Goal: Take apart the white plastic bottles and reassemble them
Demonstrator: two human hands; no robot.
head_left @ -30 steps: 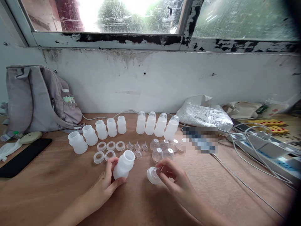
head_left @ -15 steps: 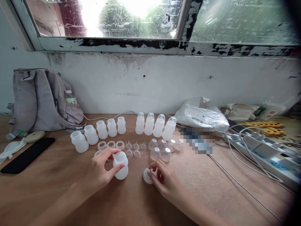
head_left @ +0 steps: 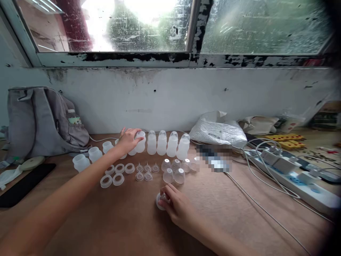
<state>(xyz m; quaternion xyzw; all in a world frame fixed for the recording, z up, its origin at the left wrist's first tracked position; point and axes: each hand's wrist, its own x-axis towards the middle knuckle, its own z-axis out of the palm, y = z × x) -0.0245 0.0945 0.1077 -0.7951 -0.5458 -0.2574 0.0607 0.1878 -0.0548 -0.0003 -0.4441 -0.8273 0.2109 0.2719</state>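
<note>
My left hand reaches to the back of the table, thumb and fingers around an open white baby bottle. That bottle stands upright beside the capped bottles. More open bottles run to the left, partly hidden by my left forearm. Near the front, my right hand pinches a bottle nipple set in a collar ring, low at the tabletop. Collar rings, clear nipples and transparent dome caps lie in groups between the hands.
A grey backpack leans at the left wall, with a black flat case before it. A silver plastic package lies back right. A power strip with chargers and white cables fills the right side.
My left hand has carried the open bottle from the front of the table back to the bottle row. My right hand stays on the nipple and ring. The camera view has shifted slightly.
</note>
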